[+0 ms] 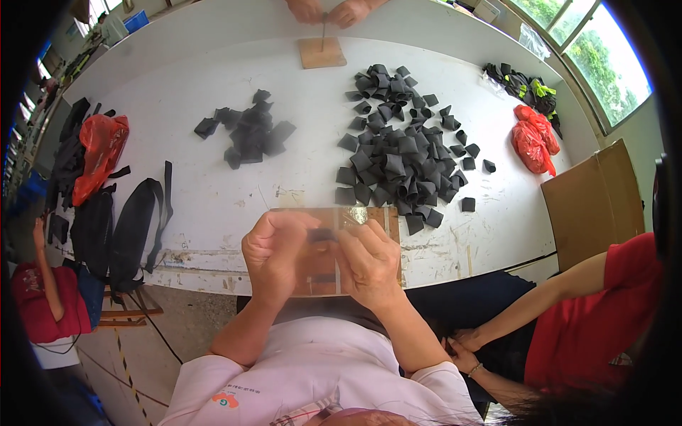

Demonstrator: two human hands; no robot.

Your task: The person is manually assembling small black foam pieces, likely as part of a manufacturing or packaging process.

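Note:
A wooden board (pixel 391 221) with strips of clear tape lies at the table's near edge, under both hands. My left hand (pixel 273 248) is over its left side, fingers curled in a pinch; motion blur hides what is in them. My right hand (pixel 369 259) is closed over the right side, fingertips on a small dark fabric piece (pixel 321 235) between the hands. Beyond the board is a large heap of folded black fabric pieces (pixel 401 160). A smaller pile of black pieces (pixel 252 131) lies farther left, blurred.
Across the white table (pixel 213 213), another person's hands (pixel 327 11) hold a thin tool over a wooden block (pixel 321 53). Red plastic bags (pixel 99 153) and black straps (pixel 135 227) lie left. At right are another red bag (pixel 531 140), a cardboard box (pixel 597 202) and a seated person (pixel 590 319).

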